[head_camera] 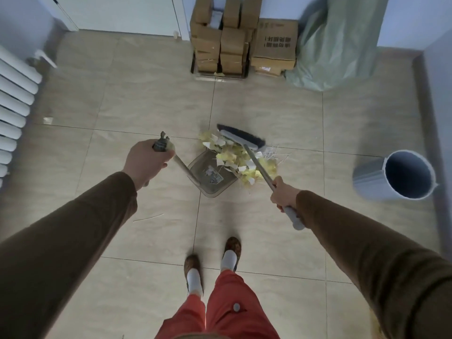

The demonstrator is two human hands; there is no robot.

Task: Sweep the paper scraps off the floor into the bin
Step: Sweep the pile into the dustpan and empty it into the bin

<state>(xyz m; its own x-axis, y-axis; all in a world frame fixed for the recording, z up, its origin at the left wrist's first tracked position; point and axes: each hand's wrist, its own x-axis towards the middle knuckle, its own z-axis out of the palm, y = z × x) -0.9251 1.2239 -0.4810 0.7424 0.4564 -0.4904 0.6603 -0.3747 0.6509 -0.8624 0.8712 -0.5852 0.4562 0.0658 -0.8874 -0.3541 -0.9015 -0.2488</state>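
My left hand (146,159) grips the dustpan (212,176) handle; my right hand (285,193) grips the broom (241,138); paper scraps (241,159) lie heaped at the dustpan's mouth; I'd hold its lip flat and draw short strokes inward.

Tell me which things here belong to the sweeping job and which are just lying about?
Part of the job: broom in the right hand; dustpan held by the left hand; paper scraps; grey bin; stray strip.

Lying about: cardboard boxes; green bag; radiator.
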